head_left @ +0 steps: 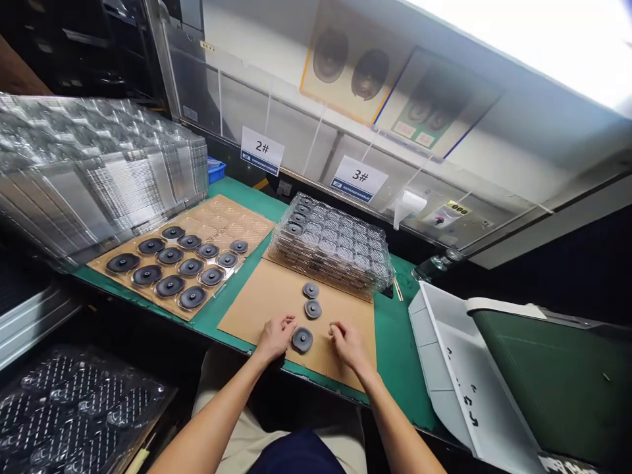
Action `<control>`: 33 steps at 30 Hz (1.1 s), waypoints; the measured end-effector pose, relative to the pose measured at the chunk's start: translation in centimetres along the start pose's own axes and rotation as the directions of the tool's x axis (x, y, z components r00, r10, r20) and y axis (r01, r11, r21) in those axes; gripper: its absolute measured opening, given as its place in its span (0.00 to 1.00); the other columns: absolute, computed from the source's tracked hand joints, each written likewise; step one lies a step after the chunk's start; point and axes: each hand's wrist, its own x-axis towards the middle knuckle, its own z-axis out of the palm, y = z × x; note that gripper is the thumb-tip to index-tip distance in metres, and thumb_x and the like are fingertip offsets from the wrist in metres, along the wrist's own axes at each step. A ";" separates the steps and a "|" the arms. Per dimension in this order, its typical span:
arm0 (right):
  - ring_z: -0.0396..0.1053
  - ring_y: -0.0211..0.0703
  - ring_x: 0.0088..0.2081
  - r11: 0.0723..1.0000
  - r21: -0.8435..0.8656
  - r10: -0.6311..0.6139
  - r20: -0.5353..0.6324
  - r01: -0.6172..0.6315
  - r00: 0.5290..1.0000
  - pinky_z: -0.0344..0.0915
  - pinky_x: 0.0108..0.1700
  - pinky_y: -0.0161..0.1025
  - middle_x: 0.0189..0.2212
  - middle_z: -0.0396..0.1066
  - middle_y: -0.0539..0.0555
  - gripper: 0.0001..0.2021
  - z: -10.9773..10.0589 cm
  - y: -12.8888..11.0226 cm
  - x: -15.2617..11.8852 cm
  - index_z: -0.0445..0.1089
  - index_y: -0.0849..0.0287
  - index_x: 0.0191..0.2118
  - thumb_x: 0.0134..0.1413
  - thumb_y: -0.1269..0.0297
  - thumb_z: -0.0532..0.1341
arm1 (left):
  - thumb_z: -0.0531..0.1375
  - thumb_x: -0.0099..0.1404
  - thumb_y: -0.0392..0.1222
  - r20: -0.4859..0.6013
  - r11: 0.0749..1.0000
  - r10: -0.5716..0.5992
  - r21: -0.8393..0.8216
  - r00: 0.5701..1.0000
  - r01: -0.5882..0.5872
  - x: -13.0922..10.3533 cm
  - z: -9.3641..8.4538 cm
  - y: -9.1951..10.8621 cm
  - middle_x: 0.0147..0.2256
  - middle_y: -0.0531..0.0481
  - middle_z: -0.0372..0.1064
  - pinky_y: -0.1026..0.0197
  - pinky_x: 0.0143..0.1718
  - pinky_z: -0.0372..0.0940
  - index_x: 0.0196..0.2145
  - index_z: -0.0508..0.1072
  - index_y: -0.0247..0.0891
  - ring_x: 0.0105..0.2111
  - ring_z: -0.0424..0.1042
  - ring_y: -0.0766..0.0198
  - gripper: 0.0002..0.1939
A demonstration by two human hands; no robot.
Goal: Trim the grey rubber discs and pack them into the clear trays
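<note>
A round dark grey disc (302,339) with a raised centre lies on the cardboard sheet (257,309) in front of me. My left hand (276,337) is at the disc's left edge, thumb and fingers drawn together; whether they touch the disc is unclear. To the right of the disc, and apart from it, my right hand (347,343) has its fingers curled and pinched. Anything between its fingertips is too small to make out. Beyond the hands, two more discs, a nearer one (313,308) and a farther one (311,289), sit in a row.
Stacked clear trays (330,247) stand behind the cardboard, the top one holding several discs. On the left, another tray (224,220) carries more discs, beside a tall stack of clear trays (103,178). A white chute (439,355) with small black pieces and a green conveyor (553,375) are right.
</note>
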 end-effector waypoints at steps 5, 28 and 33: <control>0.71 0.38 0.30 0.995 0.096 -0.038 0.210 0.019 0.977 0.70 0.40 0.40 0.28 0.73 0.48 0.16 6.1 -2.7 -5.5 0.75 0.61 0.38 0.69 0.51 0.61 | 0.61 0.73 0.49 0.016 1.000 0.008 -0.024 1.000 -0.007 -0.3 0.0 -0.3 0.45 0.45 0.75 0.51 0.42 0.74 0.51 0.74 0.35 0.39 0.76 0.59 0.16; 0.64 0.36 0.21 0.649 0.724 0.019 0.288 -0.231 0.957 0.60 0.25 0.33 0.22 0.65 0.48 0.28 3.0 -3.7 -10.1 0.68 0.57 0.32 0.54 0.32 0.61 | 0.67 0.60 0.61 0.146 0.866 0.046 -0.499 0.988 0.033 -11.8 2.9 3.6 0.50 0.37 0.79 0.49 0.52 0.71 0.55 0.78 0.38 0.50 0.78 0.45 0.32; 0.60 0.34 0.19 0.506 0.818 -0.003 0.319 -0.273 0.948 0.64 0.23 0.34 0.23 0.65 0.49 0.32 2.3 -4.1 -11.1 0.68 0.58 0.34 0.56 0.29 0.56 | 0.74 0.55 0.56 0.256 0.848 0.087 -0.526 0.963 0.063 -13.2 2.3 5.3 0.61 0.37 0.71 0.47 0.59 0.67 0.61 0.75 0.43 0.58 0.72 0.41 0.38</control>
